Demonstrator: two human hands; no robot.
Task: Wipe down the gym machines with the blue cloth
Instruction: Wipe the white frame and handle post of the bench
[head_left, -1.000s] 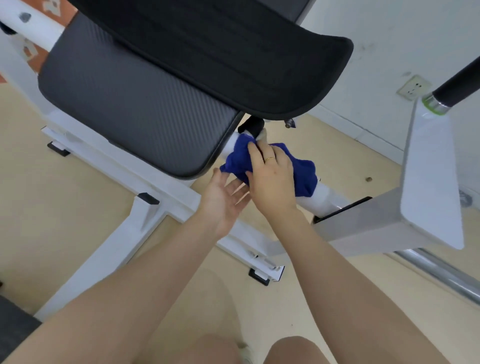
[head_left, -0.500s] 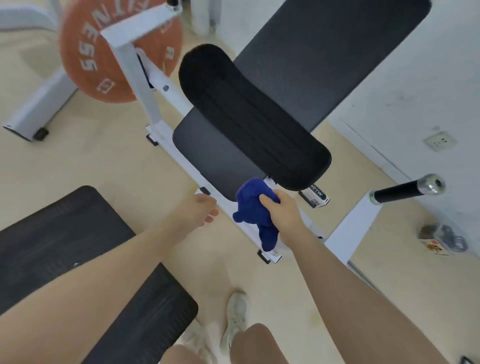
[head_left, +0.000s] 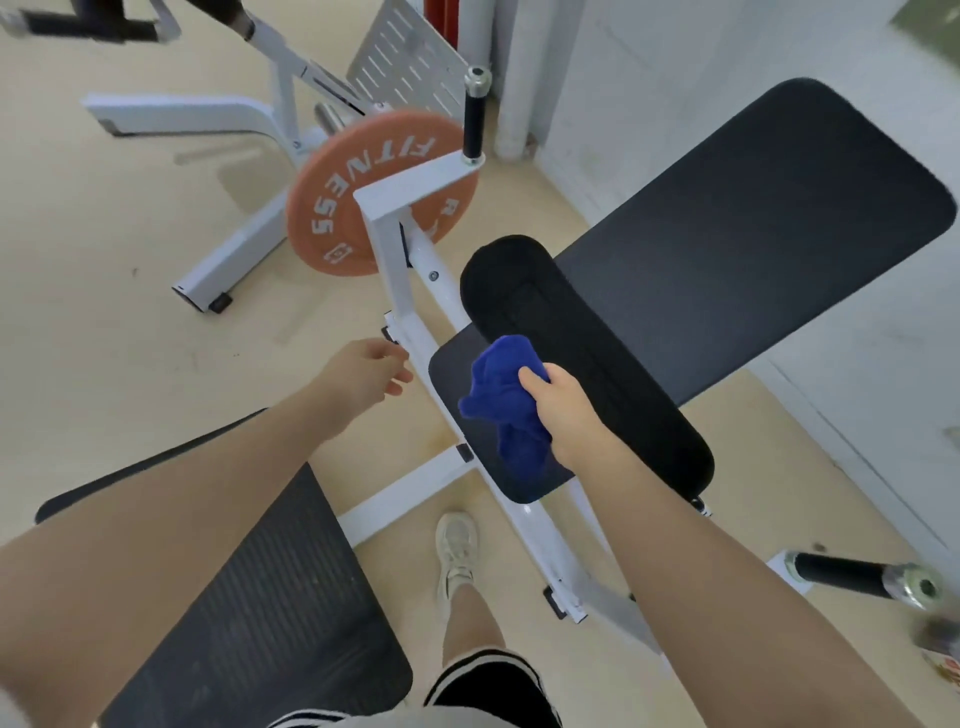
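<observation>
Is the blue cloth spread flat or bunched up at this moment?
Bunched up. The blue cloth is a crumpled wad gripped by the right hand, with a loose end hanging below it.

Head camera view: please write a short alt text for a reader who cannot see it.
A person's right hand grips a bunched blue cloth above the black seat pad of a white gym machine. The left hand hangs loosely, holding nothing. An orange weight plate sits behind the frame.

Both forearms reach forward, the right hand with its grip closed on the blue cloth, the left hand loosely curled, holding nothing.
</observation>
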